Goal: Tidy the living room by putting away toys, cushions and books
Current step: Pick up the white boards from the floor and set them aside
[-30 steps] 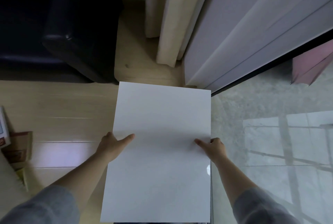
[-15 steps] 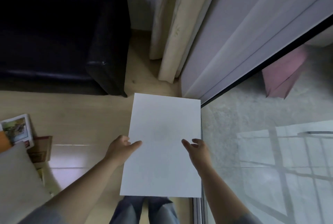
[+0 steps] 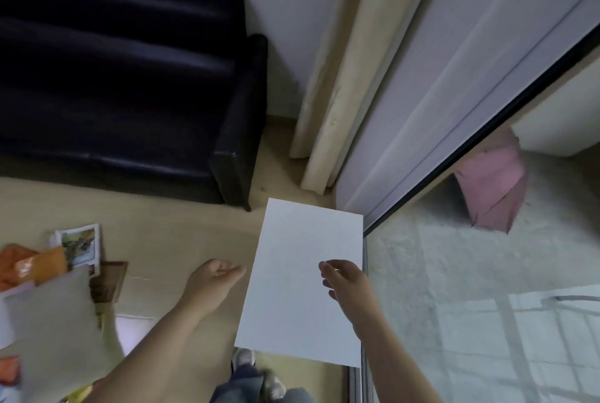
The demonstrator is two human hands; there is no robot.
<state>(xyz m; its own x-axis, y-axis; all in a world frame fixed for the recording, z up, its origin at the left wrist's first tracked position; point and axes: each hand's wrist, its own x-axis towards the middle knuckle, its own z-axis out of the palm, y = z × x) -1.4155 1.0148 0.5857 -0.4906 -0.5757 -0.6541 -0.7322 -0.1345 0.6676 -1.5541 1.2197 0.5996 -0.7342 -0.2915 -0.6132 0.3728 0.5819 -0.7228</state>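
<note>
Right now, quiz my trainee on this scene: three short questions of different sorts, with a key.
1. True or false: the sofa is black.
2. Which grip, left or right, holds the sheet?
3. Beyond the glass lies: A a bicycle, B a pink umbrella, C a chair.

Key: 1 true; 2 the right grip; 3 B.
</note>
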